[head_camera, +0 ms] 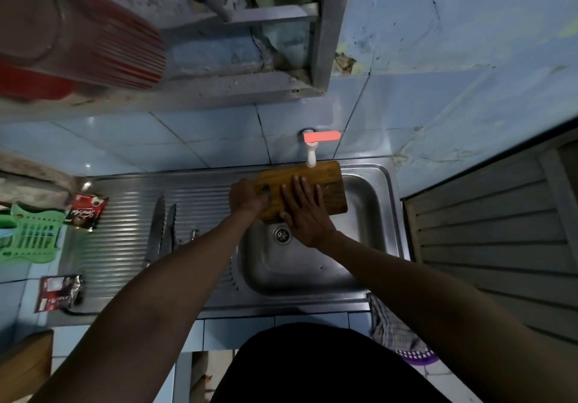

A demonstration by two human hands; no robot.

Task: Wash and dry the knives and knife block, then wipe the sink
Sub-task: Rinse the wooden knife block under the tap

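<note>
The brown wooden board with a round hole (pixel 325 183) is held over the stainless steel sink basin (pixel 359 246), directly under the white tap with an orange lever (pixel 311 152). The left hand (pixel 247 196) grips the board's holed end, fingers curled round its edge. The right hand (pixel 305 212) lies flat on the board's top face, fingers straight and spread. Left of the gripping hand, two steel knives (pixel 161 230) lie side by side on the ribbed drainboard (pixel 125 224). Below the right wrist, a checked cloth (pixel 391 324) hangs beside the sink's front edge.
</note>
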